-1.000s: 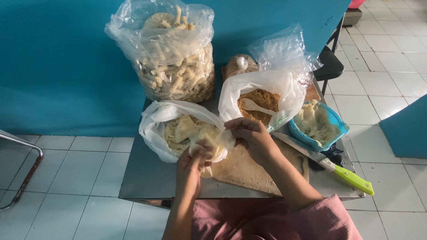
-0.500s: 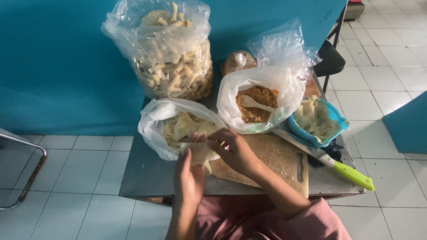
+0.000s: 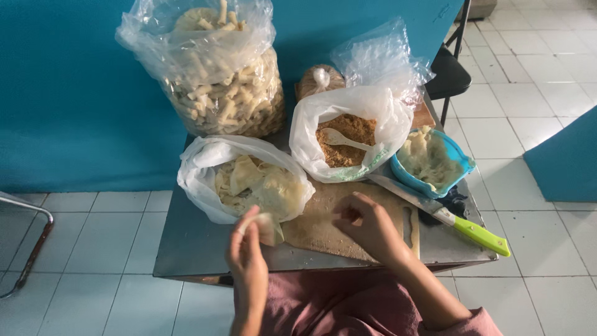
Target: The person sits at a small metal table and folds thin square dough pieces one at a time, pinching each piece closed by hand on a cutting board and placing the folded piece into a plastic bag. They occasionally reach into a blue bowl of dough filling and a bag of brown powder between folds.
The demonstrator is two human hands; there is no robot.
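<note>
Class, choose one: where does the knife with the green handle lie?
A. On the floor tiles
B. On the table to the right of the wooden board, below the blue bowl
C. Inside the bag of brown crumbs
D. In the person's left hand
B: the knife lies on the table beside the wooden board, its blade running under the blue bowl.

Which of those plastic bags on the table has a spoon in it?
The middle white bag, holding brown crumbs, with a white plastic spoon lying on them. The bag of pale wrappers and the big clear bag of rolled sticks hold no utensil.
</note>
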